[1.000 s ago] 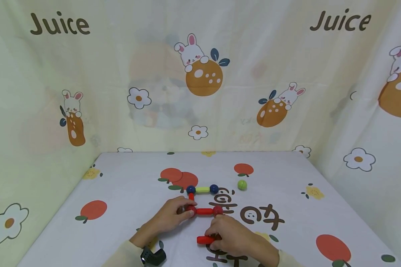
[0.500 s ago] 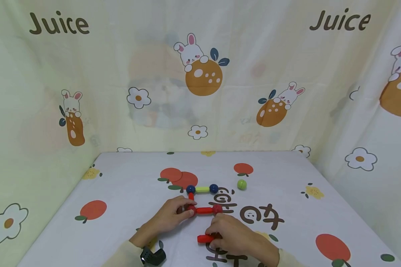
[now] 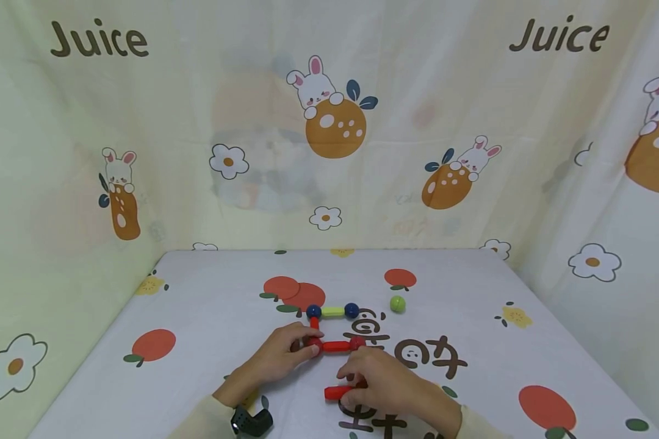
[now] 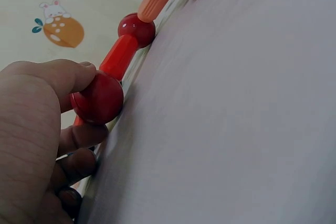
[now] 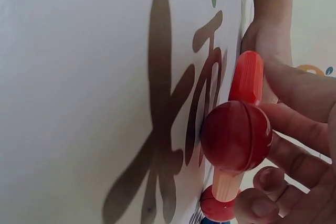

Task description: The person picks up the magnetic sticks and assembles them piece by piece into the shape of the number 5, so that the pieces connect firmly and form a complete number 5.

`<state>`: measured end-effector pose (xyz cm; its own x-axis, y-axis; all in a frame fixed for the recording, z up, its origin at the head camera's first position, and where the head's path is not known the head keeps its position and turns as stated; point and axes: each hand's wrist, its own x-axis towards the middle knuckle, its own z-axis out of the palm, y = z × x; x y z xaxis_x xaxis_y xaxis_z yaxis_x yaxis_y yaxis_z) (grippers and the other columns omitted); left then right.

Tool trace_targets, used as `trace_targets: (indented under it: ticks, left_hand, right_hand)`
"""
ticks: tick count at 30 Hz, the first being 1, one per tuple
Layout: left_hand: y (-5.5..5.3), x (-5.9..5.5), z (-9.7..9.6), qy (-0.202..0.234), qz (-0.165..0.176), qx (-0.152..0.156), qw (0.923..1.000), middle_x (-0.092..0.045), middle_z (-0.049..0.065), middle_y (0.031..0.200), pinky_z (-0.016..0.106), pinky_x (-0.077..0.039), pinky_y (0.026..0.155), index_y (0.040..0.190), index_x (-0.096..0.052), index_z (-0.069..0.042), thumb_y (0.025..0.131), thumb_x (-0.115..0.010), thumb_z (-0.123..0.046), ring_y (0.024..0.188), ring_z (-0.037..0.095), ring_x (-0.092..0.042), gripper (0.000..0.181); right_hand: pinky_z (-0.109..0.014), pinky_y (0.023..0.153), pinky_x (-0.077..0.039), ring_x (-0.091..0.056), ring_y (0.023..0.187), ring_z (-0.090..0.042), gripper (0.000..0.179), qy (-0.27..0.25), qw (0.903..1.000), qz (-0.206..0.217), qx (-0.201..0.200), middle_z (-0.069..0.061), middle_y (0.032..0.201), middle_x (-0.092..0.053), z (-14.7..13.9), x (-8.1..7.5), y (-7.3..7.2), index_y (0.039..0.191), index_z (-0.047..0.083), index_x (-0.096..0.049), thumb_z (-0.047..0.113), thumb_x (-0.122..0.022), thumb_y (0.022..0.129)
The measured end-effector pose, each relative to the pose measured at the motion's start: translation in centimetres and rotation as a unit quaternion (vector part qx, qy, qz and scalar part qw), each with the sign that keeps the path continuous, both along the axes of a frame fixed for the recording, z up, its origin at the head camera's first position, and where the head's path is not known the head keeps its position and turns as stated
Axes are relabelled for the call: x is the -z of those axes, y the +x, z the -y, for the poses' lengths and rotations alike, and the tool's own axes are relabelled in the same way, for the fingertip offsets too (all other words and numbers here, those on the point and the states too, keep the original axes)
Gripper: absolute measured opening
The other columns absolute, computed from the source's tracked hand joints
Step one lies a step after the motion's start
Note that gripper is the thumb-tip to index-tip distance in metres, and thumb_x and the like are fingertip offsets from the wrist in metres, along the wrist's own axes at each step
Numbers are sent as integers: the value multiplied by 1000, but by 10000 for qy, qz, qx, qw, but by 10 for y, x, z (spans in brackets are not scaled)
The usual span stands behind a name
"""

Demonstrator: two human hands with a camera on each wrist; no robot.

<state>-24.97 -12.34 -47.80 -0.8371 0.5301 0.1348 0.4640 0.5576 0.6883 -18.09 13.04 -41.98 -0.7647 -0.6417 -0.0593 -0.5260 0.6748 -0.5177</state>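
My left hand (image 3: pixel 282 353) pinches a dark red ball (image 4: pixel 100 98) of a rod-and-ball building set. From it a red rod (image 3: pixel 337 346) runs right to a second red ball (image 3: pixel 357 343). A peach rod (image 5: pixel 228 186) joins that one to a third red ball (image 5: pixel 236 137), mostly hidden by my right hand (image 3: pixel 384 379) in the head view. My right hand's fingers curl around this third ball, and a short red rod (image 3: pixel 336 392) sticks out leftward from it. Behind my left fingertips, another red rod (image 3: pixel 314 323) leads to a blue ball (image 3: pixel 313 311).
A lime rod (image 3: pixel 332 311) links the blue ball to another blue ball (image 3: pixel 351 310). A loose lime ball (image 3: pixel 398 304) lies behind at the right. Fruit-printed cloth (image 3: pixel 208 286) covers the table, and a printed curtain (image 3: pixel 384 201) hangs at the back.
My right hand has shifted slightly, its fingers spread a little more around the ball. The left hand and the pieces stay nearly in place.
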Motion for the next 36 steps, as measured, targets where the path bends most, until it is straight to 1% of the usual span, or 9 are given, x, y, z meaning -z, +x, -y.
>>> trace_targets:
  ticks: [5, 8, 10, 13, 15, 18, 22, 28, 36]
  left_hand:
    - [-1, -1, 0, -39, -28, -15, 10000, -59, -13, 95, 24, -47, 70, 130, -69, -26, 98, -67, -39, 83, 11, -54, 34]
    - [-1, -2, 0, -51, -17, -25, 10000, -59, -13, 95, 24, -47, 70, 130, -69, -26, 98, -67, -39, 83, 11, -54, 34]
    - [-1, -2, 0, -53, -1, -26, 10000, -59, -13, 95, 24, -47, 70, 130, -69, -26, 98, -67, -38, 83, 11, -54, 34]
    - [-1, -1, 0, -47, 18, -23, 10000, -59, -13, 95, 25, -47, 70, 129, -69, -26, 98, -67, -38, 83, 11, -54, 34]
    - [-1, 0, 0, -47, 48, -31, 10000, -60, -13, 95, 25, -47, 70, 129, -70, -27, 98, -67, -38, 83, 11, -54, 33]
    - [-1, 0, 0, -56, 59, -37, 10000, -60, -13, 96, 25, -47, 70, 128, -70, -28, 98, -67, -39, 84, 11, -54, 32]
    - [-1, 0, 0, -55, 18, -38, 10000, -60, -14, 96, 26, -47, 70, 127, -70, -28, 98, -67, -40, 84, 12, -54, 32]
    - [-1, 0, 0, -23, -42, -18, 10000, -60, -14, 96, 26, -47, 70, 126, -71, -28, 98, -67, -40, 83, 12, -54, 31]
    - [-2, 3, -1, -3, 46, -18, 10000, -60, -13, 95, 26, -46, 69, 126, -71, -28, 97, -68, -40, 82, 12, -54, 32]
  right_hand:
    - [-24, 75, -50, -55, 82, -1, 31, -244, 9995, -196, 62, 16, 93, -64, -3, -2, -4, 115, 17, -76, 37, -77, 90]
    - [-29, 82, -53, -57, 90, -5, 31, -395, 9980, -342, 342, 13, 100, -67, -6, -1, -8, 115, 17, -76, 38, -74, 92]
    - [-32, 84, -54, -58, 94, -9, 28, -644, 9956, -279, 624, 11, 104, -69, -8, 0, -11, 115, 17, -76, 36, -73, 93]
    - [-29, 78, -54, -58, 91, -15, 21, -1146, 9874, -215, 1067, 8, 102, -68, -11, 4, -17, 111, 15, -76, 26, -73, 94]
    - [-26, 70, -50, -56, 84, -18, 16, -1503, 9787, -170, 1391, 6, 98, -67, -13, 7, -22, 108, 13, -76, 18, -72, 94]
    - [-23, 64, -46, -54, 80, -17, 15, -1757, 9649, -292, 1928, 7, 96, -67, -15, 11, -30, 106, 13, -76, 12, -73, 92]
    - [-24, 64, -45, -52, 80, -16, 17, -1782, 9507, -733, 2428, 5, 95, -67, -18, 14, -40, 107, 12, -75, 8, -75, 90]
    - [-33, 75, -46, -57, 92, -26, 21, -1570, 9369, -1429, 2778, -4, 100, -67, -22, 16, -53, 111, 10, -73, 8, -73, 90]
    - [-42, 81, -47, -55, 104, -31, 34, -1469, 9181, -1803, 3209, -12, 111, -64, -32, 24, -70, 121, 6, -69, 9, -71, 88]
